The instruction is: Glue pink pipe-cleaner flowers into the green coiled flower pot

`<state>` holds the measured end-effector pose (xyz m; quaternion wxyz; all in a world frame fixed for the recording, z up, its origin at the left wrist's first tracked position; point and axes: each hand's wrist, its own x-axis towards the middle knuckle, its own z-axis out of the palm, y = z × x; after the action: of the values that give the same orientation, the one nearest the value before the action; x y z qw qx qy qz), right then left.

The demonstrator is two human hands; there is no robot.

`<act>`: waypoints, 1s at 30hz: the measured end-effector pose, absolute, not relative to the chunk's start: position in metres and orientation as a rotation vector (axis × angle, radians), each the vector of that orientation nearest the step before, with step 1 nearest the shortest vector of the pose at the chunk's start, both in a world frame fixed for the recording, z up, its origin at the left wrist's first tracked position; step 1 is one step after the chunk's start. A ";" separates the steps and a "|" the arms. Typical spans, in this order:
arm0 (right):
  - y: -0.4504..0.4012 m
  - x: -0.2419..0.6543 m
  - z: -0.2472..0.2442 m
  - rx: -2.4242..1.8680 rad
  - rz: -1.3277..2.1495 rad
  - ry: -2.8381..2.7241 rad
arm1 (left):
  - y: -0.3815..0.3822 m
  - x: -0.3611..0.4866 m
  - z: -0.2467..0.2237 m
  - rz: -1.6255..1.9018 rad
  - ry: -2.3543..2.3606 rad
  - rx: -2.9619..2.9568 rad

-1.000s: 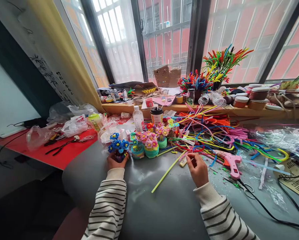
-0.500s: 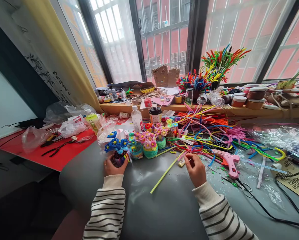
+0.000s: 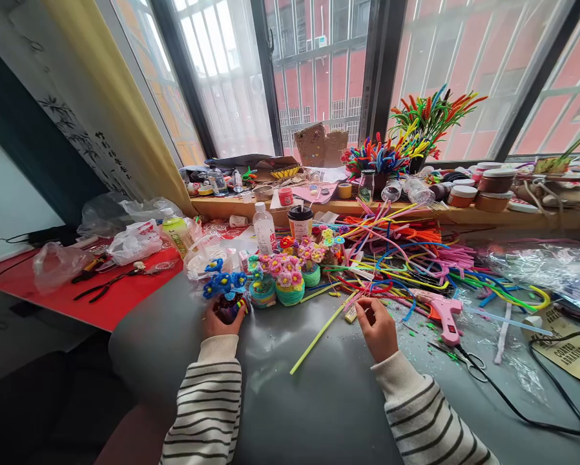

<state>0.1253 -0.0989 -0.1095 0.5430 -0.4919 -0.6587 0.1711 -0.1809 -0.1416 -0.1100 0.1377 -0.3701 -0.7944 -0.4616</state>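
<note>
My left hand (image 3: 223,321) is wrapped round a small dark flower pot (image 3: 229,309) with blue pipe-cleaner flowers (image 3: 225,281) rising above it. Beside it to the right stand more little pots of pipe-cleaner flowers, among them a turquoise-and-yellow pot with pink flowers (image 3: 284,266). My right hand (image 3: 380,328) hovers at the middle right, thumb and fingertips together; whatever lies between them is too small to make out. Just left of its fingertips are a small pale yellow block (image 3: 351,314) and a long yellow-green pipe cleaner (image 3: 318,341) lying on the grey table.
A pink hot glue gun (image 3: 447,316) with a black cord lies right of my right hand, near scissors (image 3: 476,367). Behind is a heap of coloured pipe cleaners (image 3: 406,252). A clear bottle (image 3: 264,229) and a lidded cup (image 3: 300,223) stand behind the flowers. Pliers (image 3: 103,289) lie at left.
The whole view has shifted very slightly. Both hands keep nearly the same places, the left still round the flower pot and the right still pinched.
</note>
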 end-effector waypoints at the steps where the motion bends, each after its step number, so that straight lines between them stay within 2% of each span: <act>1: -0.099 0.125 -0.109 -1.167 0.408 -1.565 | -0.143 -0.180 -0.109 -1.338 -2.284 -1.061; 8: -0.098 0.125 -0.111 -1.161 0.431 -1.562 | -0.162 -0.150 -0.103 -1.312 -1.934 -1.063; 12: -0.097 0.124 -0.114 -1.163 0.437 -1.562 | -0.154 -0.119 -0.111 -1.382 -1.838 -1.387; 16: -0.098 0.124 -0.111 -1.168 0.425 -1.557 | -0.130 -0.098 -0.114 -1.344 -1.933 -1.541; 22: -0.098 0.124 -0.107 -1.168 0.413 -1.552 | -0.102 -0.080 -0.101 -1.067 -2.177 -1.417; 30: -0.098 0.124 -0.109 -1.170 0.425 -1.563 | -0.091 -0.072 -0.099 -0.946 -2.246 -1.415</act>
<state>0.1240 -0.0977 -0.1088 0.5411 -0.4924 -0.6578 0.1790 -0.0715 -0.0906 -0.0989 0.1611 -0.4955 -0.7866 -0.3314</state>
